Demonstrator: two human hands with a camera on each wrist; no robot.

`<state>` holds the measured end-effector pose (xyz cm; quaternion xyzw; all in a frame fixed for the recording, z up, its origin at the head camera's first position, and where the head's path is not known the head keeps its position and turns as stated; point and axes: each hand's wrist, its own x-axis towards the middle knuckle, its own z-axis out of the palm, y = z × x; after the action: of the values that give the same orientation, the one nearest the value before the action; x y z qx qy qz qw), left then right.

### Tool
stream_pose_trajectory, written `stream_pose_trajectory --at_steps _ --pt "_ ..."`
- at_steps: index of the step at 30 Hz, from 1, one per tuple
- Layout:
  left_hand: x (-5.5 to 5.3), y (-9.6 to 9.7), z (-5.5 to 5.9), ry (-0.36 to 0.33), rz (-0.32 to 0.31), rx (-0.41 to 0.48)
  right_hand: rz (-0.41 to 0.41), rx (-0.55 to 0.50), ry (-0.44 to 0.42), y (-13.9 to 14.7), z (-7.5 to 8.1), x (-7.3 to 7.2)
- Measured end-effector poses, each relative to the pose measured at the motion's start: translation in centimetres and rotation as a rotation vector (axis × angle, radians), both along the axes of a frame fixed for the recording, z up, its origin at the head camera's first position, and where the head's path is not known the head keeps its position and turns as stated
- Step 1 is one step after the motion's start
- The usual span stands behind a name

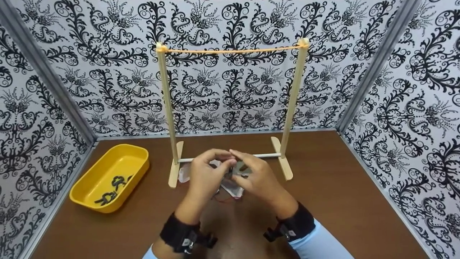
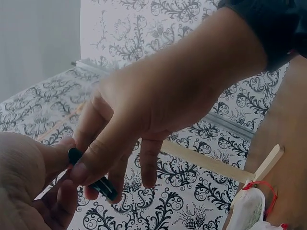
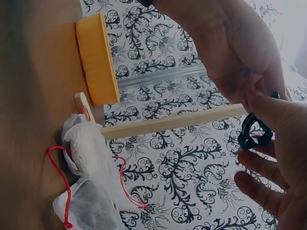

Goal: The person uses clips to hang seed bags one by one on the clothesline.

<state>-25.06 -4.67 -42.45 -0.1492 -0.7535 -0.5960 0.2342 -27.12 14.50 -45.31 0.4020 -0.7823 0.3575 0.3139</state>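
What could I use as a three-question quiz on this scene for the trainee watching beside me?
1. Pick one: what colour is the string tied across the tops of the wooden posts?
A) Red
B) Orange
C) White

2. True or false: the yellow tray is empty.

3. Fill the gap: the left hand and the right hand meet at a small dark ____.

Key:
1. B.
2. False; several dark clips lie in it.
3. A clip, best seen in the right wrist view.
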Motion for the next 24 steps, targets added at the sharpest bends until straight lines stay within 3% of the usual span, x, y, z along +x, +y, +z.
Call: stream_pose_trajectory --at_steps 4,9,13,20,24 --pt "0.2 -0.3 0.0 0.044 -0.005 -0.032 0.008 -0.068 -0.044 0.2 0.1 -0.1" --pt "0.1 -1.2 0.1 0.078 0.001 -0.1 0.02 -0.183 -0.237 0.8 0.8 -0.3" --pt "-0.3 -1.6 0.1 0.031 0.009 -0.142 0.048 -0.292 -0.351 1.2 1.6 -0.9" --pt "-1.0 -2.0 -0.5 -0.019 0.03 -0.239 -0.059 -0.381 -0.389 1.9 2.9 -1.6" --pt "-1.9 -2.6 -1.2 -0.056 0.06 -0.297 0.001 -0.465 -0.448 2.4 3.3 -1.9"
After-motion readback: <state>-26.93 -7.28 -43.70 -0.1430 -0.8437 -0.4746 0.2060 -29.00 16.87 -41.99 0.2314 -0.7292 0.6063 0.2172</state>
